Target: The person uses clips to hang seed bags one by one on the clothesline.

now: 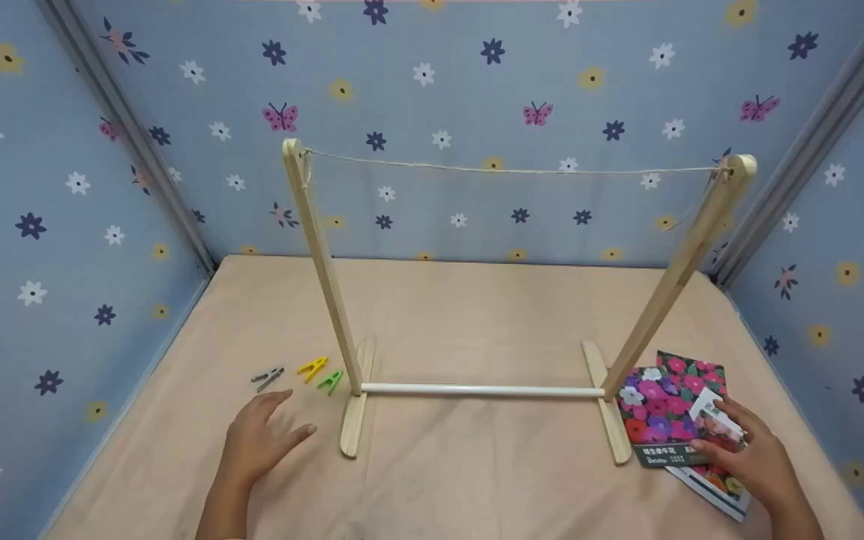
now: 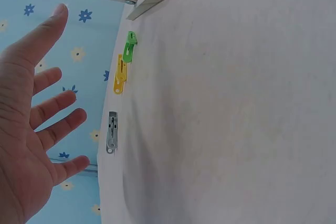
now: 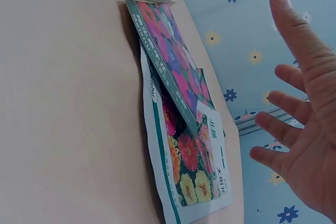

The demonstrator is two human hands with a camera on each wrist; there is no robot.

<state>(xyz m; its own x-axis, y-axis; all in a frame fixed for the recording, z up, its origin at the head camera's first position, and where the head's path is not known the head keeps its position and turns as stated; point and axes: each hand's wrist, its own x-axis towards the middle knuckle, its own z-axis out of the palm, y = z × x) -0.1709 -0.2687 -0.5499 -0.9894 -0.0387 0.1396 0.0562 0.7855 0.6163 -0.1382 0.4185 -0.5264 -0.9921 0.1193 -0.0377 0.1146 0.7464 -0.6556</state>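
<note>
My left hand [image 1: 256, 439] hovers with spread fingers just in front of three small clothespins: a grey clothespin [image 1: 268, 377], a yellow clothespin [image 1: 313, 367] and a green clothespin [image 1: 331, 382]. Nothing is in that hand. Over on the right, a few overlapping seed packets [image 1: 653, 409] printed with colourful flowers lie by the stand's foot. A packet with a white border [image 3: 226, 203] lies partly under another. My right hand [image 1: 758, 457] overlaps the packets in the head view; the right wrist view shows it raised beside them, fingers apart and holding nothing.
Between the hands stands a wooden frame with a left post [image 1: 323, 277], a right post [image 1: 676, 285] and a white crossbar [image 1: 477, 390]. A thin string [image 1: 514, 171] joins the post tops. Flowered blue walls [image 1: 432, 112] enclose the peach cloth [image 1: 477, 322] on three sides.
</note>
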